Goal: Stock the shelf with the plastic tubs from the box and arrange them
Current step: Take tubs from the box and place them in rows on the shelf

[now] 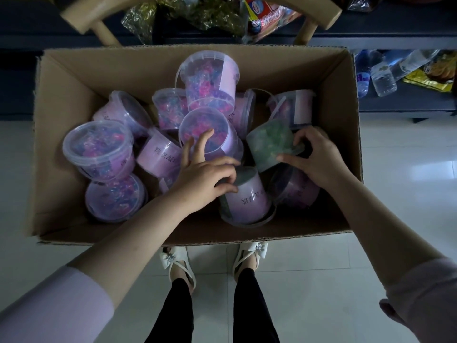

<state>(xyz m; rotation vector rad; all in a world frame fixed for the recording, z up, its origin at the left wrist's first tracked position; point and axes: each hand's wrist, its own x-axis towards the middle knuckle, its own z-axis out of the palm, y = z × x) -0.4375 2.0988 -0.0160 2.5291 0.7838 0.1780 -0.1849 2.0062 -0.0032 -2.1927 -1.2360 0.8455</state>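
The dark shelf [408, 100] runs along the far side of the room, already carrying water bottles [380, 75] and snack packets [264, 18]; none of the tubs is on it that I can see. In front of it, on the pale tiled floor, sits the open cardboard box [69, 78], and the person stands at its near edge, leaning in with both arms.

The box is crowded — a dozen or so clear plastic tubs [99, 149] with lilac labels, tumbled at all angles, most toward the left side and the middle, one standing tallest near the far wall.

So this looks like the picking-up step, right at the start of stocking. The right hand [319, 157] is curled around a green-tinted tub [269, 144] lying on its side toward the right wall, thumb under and fingers over its rim. The left hand [202, 177] has thumb and two fingers pinched on the base of an upturned tub [247, 196] near the box's near edge, its other fingers splayed and resting against a neighbouring lid.

Next, I would guess, both tubs must be lifted straight up clear of their neighbours — the pile is loose, and a drag could roll others — then carried over the far edge to the shelf and stood upright.
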